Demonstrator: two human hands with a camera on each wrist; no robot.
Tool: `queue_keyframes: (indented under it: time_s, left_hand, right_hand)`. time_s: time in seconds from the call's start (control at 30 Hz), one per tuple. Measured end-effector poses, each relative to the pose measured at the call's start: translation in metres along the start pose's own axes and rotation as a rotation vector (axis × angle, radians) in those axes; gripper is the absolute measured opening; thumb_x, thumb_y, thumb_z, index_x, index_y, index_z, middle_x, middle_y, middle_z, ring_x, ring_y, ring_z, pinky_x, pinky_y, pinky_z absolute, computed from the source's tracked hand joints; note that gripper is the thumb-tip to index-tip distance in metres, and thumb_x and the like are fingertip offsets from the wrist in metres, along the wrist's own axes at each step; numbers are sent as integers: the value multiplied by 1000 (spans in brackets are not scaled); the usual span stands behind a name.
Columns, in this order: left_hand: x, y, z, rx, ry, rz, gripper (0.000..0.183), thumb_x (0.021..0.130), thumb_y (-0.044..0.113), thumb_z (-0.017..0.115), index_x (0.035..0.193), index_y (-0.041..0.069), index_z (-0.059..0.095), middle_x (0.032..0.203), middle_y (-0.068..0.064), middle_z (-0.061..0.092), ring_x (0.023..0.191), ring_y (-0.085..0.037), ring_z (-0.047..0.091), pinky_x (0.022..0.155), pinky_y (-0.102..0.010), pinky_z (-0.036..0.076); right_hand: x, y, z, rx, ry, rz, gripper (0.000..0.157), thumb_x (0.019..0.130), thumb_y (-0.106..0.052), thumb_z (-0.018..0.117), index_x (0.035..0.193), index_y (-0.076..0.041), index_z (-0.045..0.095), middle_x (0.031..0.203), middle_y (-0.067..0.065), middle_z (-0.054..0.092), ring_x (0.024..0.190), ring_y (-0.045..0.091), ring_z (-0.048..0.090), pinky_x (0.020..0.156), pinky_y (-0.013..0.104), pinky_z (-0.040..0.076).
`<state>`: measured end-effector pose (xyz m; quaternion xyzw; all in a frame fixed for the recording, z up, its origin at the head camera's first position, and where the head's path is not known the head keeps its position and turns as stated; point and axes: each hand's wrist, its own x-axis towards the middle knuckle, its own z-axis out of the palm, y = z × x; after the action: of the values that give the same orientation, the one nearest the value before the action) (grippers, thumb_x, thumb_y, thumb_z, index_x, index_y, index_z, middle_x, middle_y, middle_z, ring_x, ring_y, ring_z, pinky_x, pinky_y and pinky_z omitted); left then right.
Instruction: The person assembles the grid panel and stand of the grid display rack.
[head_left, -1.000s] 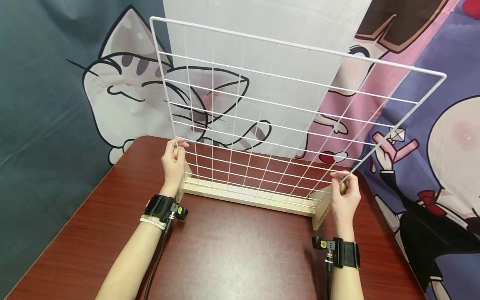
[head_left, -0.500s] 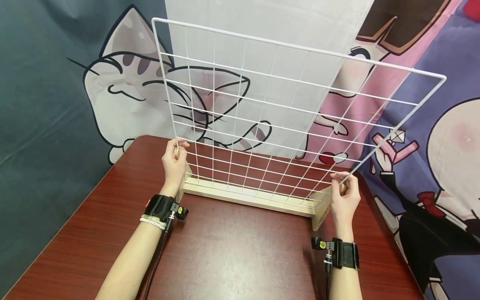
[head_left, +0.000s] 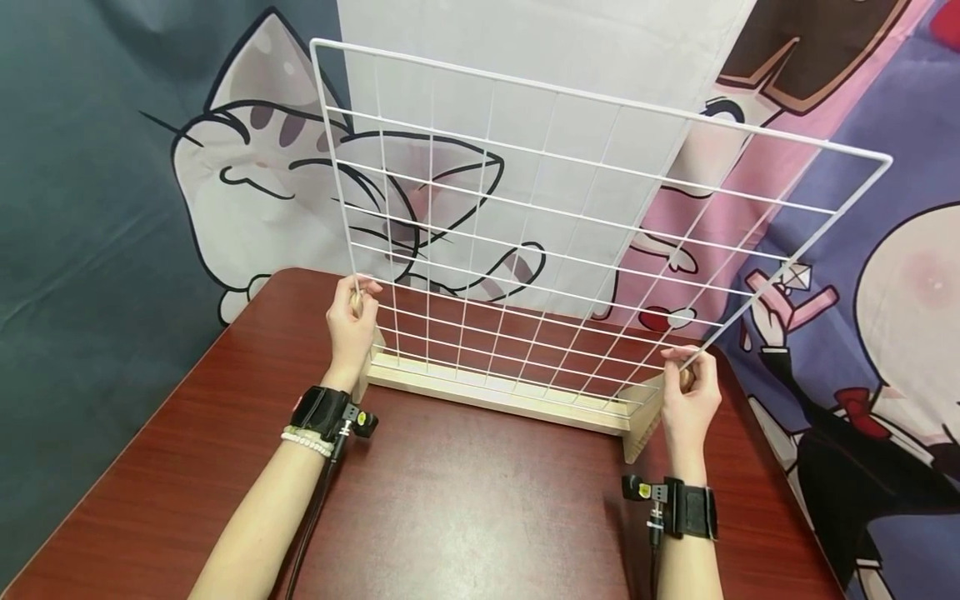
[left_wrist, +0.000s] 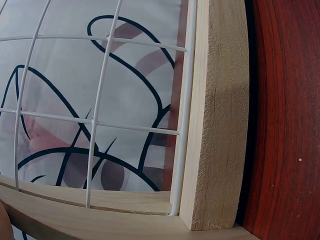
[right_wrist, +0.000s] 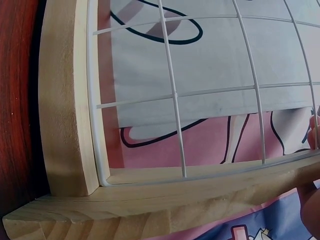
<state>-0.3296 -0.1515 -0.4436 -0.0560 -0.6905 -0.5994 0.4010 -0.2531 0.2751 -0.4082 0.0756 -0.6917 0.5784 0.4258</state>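
Note:
A white wire grid panel [head_left: 555,200] stands upright in a pale wooden stand [head_left: 495,393]. The panel's lower corners sit in the angles between the base bar and side pieces, as both wrist views show. My left hand [head_left: 351,327] grips the left wooden side piece together with the panel's edge wire, fingers curled over it. On the opposite side, my right hand [head_left: 690,398] holds the other side piece and edge wire the same way. A fingertip [right_wrist: 314,134] appears by the wires in the right wrist view, with the thumb [right_wrist: 311,212] below the wood.
The stand rests on a reddish-brown table [head_left: 465,508] near its far edge. Behind hangs a cloth backdrop [head_left: 247,200] printed with cartoon figures. Black straps with small cameras sit on both wrists, and cables [head_left: 300,546] trail from them toward me.
The panel's upper left corner has shifted slightly right and down in the head view, while the backdrop also drifts a little right. Both hands keep their grip.

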Motion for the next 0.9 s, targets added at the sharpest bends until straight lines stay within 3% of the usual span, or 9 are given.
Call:
queue_keyframes:
  time_s: [0.47,0.7,0.9]
  left_hand:
    - [0,3,1,18,5,5,22,88,-10,49,108,-6,58,94,-22,66,61,5,43,53,-11,29]
    - [-4,28,-1,39,-24,16,22,89,-10,45,108,-9,55,94,-24,64,64,7,42,55,-11,29]
    - [-5,34,-2,25,-31,32,24,87,-14,46,109,-12,54,93,-24,64,68,5,47,59,-10,33]
  right_hand:
    - [1,-1,0,-8,-2,14,15,88,15,50,101,24,52,87,-8,67,68,0,53,56,9,34]
    - [1,0,-2,-20,-12,21,14,88,15,50,100,22,52,86,-12,67,69,-1,54,57,9,35]
    - [2,5,-4,-36,-19,11,13,88,15,50,100,20,53,86,-12,67,78,-6,59,64,8,40]
